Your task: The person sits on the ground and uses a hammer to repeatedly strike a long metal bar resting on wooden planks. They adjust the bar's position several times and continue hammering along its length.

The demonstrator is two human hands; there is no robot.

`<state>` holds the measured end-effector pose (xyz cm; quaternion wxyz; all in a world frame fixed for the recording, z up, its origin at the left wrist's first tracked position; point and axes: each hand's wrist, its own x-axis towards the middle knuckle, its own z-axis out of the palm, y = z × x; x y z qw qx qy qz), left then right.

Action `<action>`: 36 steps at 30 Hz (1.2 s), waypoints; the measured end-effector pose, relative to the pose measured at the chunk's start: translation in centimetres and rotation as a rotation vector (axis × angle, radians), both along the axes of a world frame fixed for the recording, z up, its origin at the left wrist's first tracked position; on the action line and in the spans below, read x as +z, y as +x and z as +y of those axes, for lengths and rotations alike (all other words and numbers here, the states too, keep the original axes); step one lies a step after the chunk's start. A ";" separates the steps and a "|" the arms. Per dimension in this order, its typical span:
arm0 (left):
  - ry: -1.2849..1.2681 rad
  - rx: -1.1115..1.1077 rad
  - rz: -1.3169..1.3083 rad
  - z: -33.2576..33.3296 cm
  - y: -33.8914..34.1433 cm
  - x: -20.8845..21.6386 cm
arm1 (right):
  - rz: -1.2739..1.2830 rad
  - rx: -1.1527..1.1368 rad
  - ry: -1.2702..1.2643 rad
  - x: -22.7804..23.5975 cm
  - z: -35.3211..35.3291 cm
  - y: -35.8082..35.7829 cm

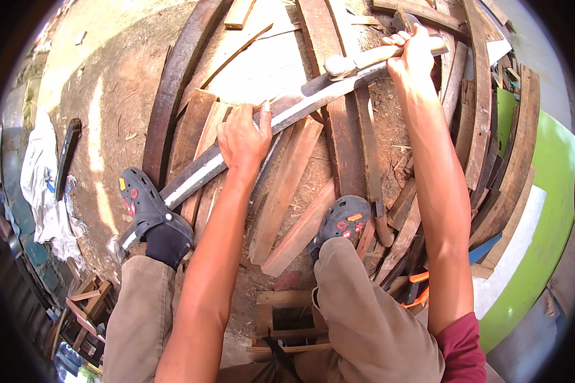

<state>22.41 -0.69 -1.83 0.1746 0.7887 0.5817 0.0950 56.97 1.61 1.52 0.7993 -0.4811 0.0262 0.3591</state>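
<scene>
A long dark wooden beam [298, 110] with a pale, shiny edge slants from beside my left shoe up to the far right. My left hand [244, 135] grips its middle, fingers curled over the far side and thumb up. Near the beam's far right end, my right hand [410, 52] is closed around the light wooden handle of a hammer [340, 66]. The hammer's rounded head points left and lies over the beam, close against it. Whether the right fingers also press on the beam is hard to see.
Dark clogs with small coloured charms [152, 207] are on my feet. Loose planks [290, 185] lie beneath the beam, with more timber [514, 159] stacked at right. A green and white board [530, 255] stands beyond. White cloth [48, 179] and a dark wood piece [68, 158] lie left.
</scene>
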 end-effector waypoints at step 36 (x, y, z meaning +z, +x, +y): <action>-0.002 -0.005 0.015 0.0 0.0 -0.2 | -0.442 0.188 -0.042 5.2 -0.2 -5.6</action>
